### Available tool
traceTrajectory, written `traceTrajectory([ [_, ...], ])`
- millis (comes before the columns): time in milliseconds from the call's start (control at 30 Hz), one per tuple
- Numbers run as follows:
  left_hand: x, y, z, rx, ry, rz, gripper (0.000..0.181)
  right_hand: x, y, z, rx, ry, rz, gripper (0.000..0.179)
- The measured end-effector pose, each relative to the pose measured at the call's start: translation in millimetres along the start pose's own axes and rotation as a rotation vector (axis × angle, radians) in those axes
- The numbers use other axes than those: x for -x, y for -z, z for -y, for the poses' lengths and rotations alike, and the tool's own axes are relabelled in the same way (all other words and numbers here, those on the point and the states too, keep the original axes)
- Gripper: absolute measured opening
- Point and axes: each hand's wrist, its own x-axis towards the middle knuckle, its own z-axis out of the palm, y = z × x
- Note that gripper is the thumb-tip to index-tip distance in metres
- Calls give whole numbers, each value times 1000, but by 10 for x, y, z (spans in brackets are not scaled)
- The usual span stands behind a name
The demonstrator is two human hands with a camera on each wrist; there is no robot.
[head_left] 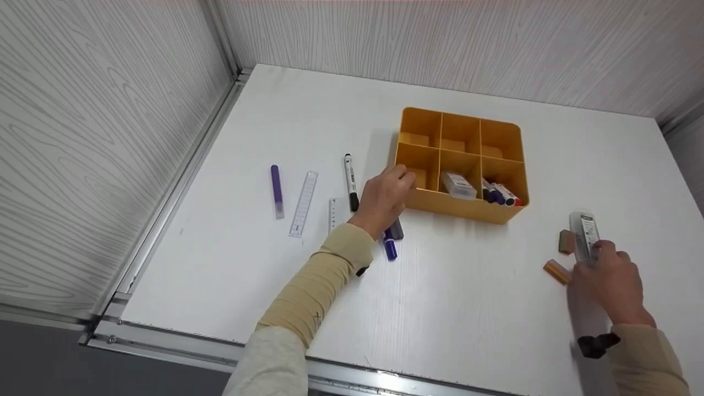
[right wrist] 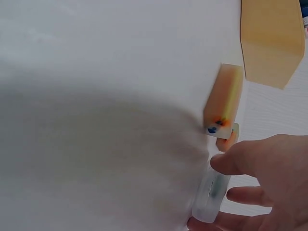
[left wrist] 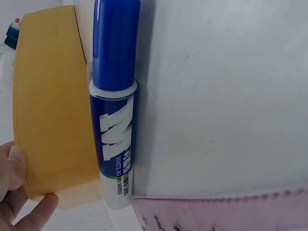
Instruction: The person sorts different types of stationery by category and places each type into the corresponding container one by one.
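My left hand [head_left: 385, 195] grips the front left corner of a yellow six-compartment organizer box [head_left: 456, 212], with its thumb and fingers on the wall in the left wrist view. A blue whiteboard marker [left wrist: 114, 125] lies under that wrist, near a dark grey block [head_left: 397, 230]. At the right of the table, my right hand [head_left: 613, 280] holds the near end of a clear plastic case [head_left: 583, 228] with a white label. The right wrist view puts the case between thumb and fingers. Two small orange-brown blocks [head_left: 566, 242] lie left of it.
The organizer's front compartments hold another clear case [head_left: 458, 185] and several markers [head_left: 500, 193]. Left of the organizer lie a black-capped marker [head_left: 350, 181], a clear ruler [head_left: 303, 204], a partly hidden ruler [head_left: 333, 213] and a purple pen [head_left: 276, 190]. Panels wall the back and left.
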Motion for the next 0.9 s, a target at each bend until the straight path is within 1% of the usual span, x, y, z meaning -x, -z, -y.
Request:
traceTrajectory([
  [200, 1, -6, -2, -5, -15, -27, 18, 20, 17, 3, -11, 28, -24, 64],
  [267, 3, -4, -1, -3, -11, -23, 20, 27, 24, 4, -15, 38, -34, 63],
  [433, 8, 7, -2, 1, -3, -9, 22, 39, 26, -10, -11, 64, -71, 59],
  [633, 12, -29, 6, 29, -16, -30, 19, 53, -8, -37, -14, 93, -135, 53],
  [800, 2, -28, 6, 27, -9, -27, 16, 58, 15, -10, -20, 78, -169, 53],
  [900, 1, -15, 5, 21, 3, -15, 15, 64, 33, 30, -22, 78, -208, 53],
])
